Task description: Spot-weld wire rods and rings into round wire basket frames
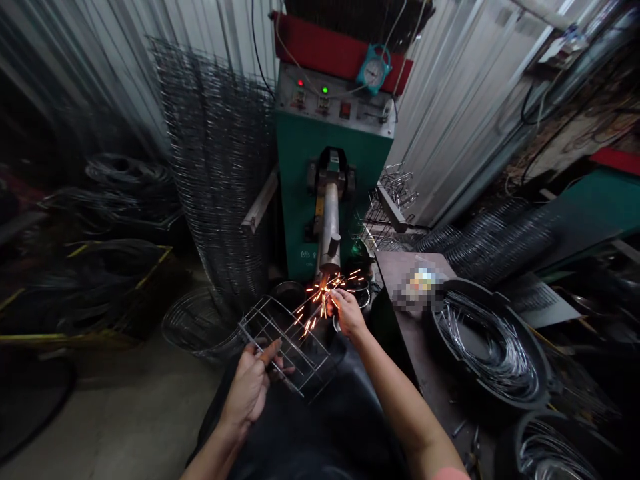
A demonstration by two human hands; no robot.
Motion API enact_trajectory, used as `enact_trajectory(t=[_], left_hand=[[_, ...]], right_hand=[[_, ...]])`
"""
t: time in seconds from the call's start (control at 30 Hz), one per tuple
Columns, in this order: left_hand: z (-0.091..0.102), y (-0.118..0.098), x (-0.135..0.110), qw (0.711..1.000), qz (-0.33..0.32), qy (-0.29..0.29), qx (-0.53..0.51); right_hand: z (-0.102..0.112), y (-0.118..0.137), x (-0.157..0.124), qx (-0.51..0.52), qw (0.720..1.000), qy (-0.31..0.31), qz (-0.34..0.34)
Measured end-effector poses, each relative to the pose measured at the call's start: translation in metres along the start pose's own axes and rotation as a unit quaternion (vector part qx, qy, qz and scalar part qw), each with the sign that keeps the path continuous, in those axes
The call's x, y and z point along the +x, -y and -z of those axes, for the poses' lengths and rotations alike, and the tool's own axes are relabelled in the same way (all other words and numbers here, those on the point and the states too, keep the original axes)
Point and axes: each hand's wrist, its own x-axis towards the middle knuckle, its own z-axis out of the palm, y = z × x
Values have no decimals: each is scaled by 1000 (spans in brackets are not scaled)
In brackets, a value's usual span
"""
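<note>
My left hand is closed around the near left edge of a wire basket frame, a boxy grid of thin metal rods held tilted over my lap. My right hand pinches at the frame's far side, right below the spot welder's upper electrode arm. What its fingertips hold is too small and bright to make out. Orange sparks spray out between the electrode tip and my right fingers, hiding the contact point. The green spot welder stands straight ahead, with red and green lamps lit on top.
To the right, a metal table bears a black tub of bent wire pieces, with another tub nearer. Tall stacked wire mesh rises left of the welder. A blue-green gauge hangs on the machine. Wire coils lie far left.
</note>
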Motion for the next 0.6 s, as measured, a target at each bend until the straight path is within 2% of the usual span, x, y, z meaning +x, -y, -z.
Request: enact_trajectory(t=[0.13, 0.2, 0.27, 0.33, 0.43, 0.6], left_hand=[[-2, 0, -4, 1000, -19, 7, 6], [-4, 3, -6, 999, -32, 0, -3], [-7, 7, -8, 999, -45, -5, -11], [-9, 11, -10, 998, -58, -3, -17], [-12, 15, -12, 998, -62, -1, -30], [-12, 14, -9, 997, -56, -9, -43]], right_hand=[[8, 3, -16, -21, 999, 15, -22], [17, 3, -39, -83, 994, 63, -28], [26, -1, -67, -165, 977, 133, -36], [31, -8, -91, -228, 958, 173, -28], [32, -20, -106, -259, 953, 156, -1], [26, -29, -91, -270, 953, 128, 48]])
